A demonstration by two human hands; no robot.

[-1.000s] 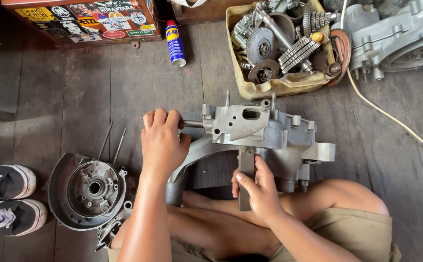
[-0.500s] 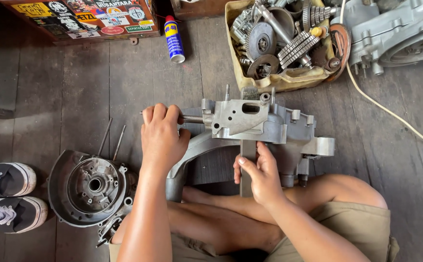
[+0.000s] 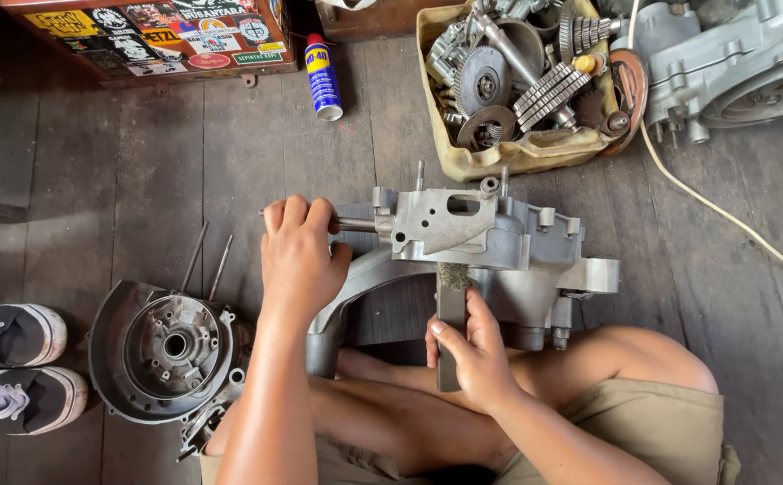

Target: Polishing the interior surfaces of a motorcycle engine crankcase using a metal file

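Note:
A grey cast-metal engine casing (image 3: 499,242) stands on its edge on the wooden floor in front of my crossed legs. My left hand (image 3: 299,254) is closed around a steel rod that sticks out of the casing's left side. My right hand (image 3: 470,346) grips the dark handle of a wire brush (image 3: 451,296). The brush's bristle end touches the casing's lower face, just under a flat plate with an oval hole.
A round engine cover (image 3: 162,350) with two long studs lies at the lower left, beside a pair of black-and-white shoes (image 3: 9,364). A tan tub of gears (image 3: 526,81), a blue spray can (image 3: 324,79), a stickered box (image 3: 153,36), another casing (image 3: 742,63) and a white cable (image 3: 724,216) lie beyond.
My right hand has slid the wire brush slightly up along the casing's lower face. My left hand stays clamped on the rod, and the casing has hardly moved.

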